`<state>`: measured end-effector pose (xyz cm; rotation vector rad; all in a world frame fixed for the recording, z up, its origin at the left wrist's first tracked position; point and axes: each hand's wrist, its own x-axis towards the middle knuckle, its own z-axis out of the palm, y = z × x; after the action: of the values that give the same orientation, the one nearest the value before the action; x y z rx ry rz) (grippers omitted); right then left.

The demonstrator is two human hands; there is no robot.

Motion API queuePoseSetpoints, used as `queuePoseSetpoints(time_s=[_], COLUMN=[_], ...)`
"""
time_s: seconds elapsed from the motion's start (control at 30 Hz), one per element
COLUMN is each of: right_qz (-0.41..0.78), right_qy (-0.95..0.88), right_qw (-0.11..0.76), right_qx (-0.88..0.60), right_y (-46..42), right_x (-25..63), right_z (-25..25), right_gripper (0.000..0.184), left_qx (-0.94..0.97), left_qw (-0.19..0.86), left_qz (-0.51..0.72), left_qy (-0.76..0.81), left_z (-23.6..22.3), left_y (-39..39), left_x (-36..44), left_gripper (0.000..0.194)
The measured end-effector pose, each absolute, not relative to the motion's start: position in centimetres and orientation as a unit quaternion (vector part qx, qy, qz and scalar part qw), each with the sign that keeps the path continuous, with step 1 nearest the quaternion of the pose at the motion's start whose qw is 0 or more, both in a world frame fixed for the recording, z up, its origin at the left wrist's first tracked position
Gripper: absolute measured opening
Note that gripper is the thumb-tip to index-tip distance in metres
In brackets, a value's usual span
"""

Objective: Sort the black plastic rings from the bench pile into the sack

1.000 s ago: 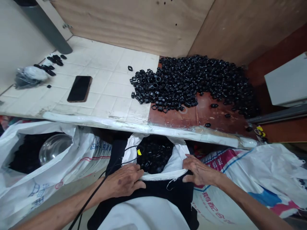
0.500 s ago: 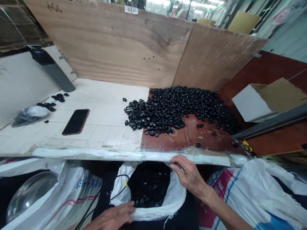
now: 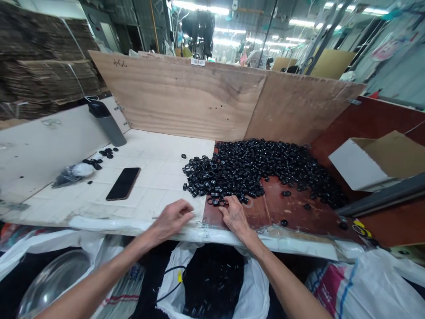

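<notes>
Touching the black plastic rings (image 3: 219,197), the right hand (image 3: 236,217) has its grip together, clamped or not unclear, the left hand (image 3: 171,219) lies open beside them, and a hasty sweep could knock rings off the tabletop (image 3: 149,155).

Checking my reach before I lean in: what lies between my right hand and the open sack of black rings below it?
In the head view, the white-wrapped bench edge runs between the right hand and the open white sack of black rings.
</notes>
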<state>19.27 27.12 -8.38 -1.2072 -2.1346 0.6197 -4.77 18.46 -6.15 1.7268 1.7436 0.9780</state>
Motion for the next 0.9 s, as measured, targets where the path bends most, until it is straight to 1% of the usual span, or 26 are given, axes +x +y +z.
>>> queuePoseSetpoints(time_s=[0.1,0.17,0.3,0.37,0.43,0.5,0.6,0.67,0.77,0.83,0.9], right_qz=[0.233,0.214,0.138,0.135,0.148,0.154,0.149,0.149,0.14,0.136,0.147], right_qy=[-0.817,-0.799,-0.742,-0.75,-0.768,-0.773,-0.776,-0.787,-0.773,-0.759,-0.772], right_qw=[0.301,0.318,0.366,0.363,0.362,0.38,0.407,0.396,0.381,0.379,0.367], right_qx=[-0.434,-0.463,-0.545,-0.536,-0.507,-0.484,-0.457,-0.448,-0.489,-0.512,-0.498], right_y=[27.0,26.6,26.6,27.0,27.4,27.3,26.4,25.9,25.9,26.4,26.9], right_x=[20.1,21.8,24.7,25.0,24.6,24.0,23.6,23.7,23.9,24.0,24.0], right_z=[-9.3,-9.6,-9.2,-8.8,-8.6,-8.5,-8.2,-8.0,-8.2,-8.5,-8.8], right_gripper=[0.026,0.026,0.033,0.035,0.03,0.026,0.026,0.028,0.032,0.031,0.026], left_qx=[0.689,0.705,0.698,0.693,0.686,0.671,0.666,0.685,0.712,0.718,0.721], left_qw=[0.201,0.178,0.178,0.183,0.177,0.17,0.18,0.177,0.146,0.131,0.13], left_qz=[0.34,0.331,0.331,0.333,0.34,0.354,0.367,0.36,0.332,0.314,0.307], left_qy=[0.607,0.601,0.61,0.613,0.619,0.628,0.623,0.608,0.601,0.608,0.608], left_z=[-6.3,-6.7,-7.8,-7.9,-7.9,-7.7,-7.8,-8.0,-8.4,-8.4,-8.3], left_y=[21.2,21.6,21.6,21.5,21.2,20.7,19.9,19.6,19.8,20.1,20.1], left_x=[0.9,2.5,2.8,2.9,3.0,3.1,3.1,3.0,3.2,3.3,3.4], left_gripper=[0.02,0.021,0.017,0.018,0.018,0.014,0.012,0.018,0.027,0.023,0.017])
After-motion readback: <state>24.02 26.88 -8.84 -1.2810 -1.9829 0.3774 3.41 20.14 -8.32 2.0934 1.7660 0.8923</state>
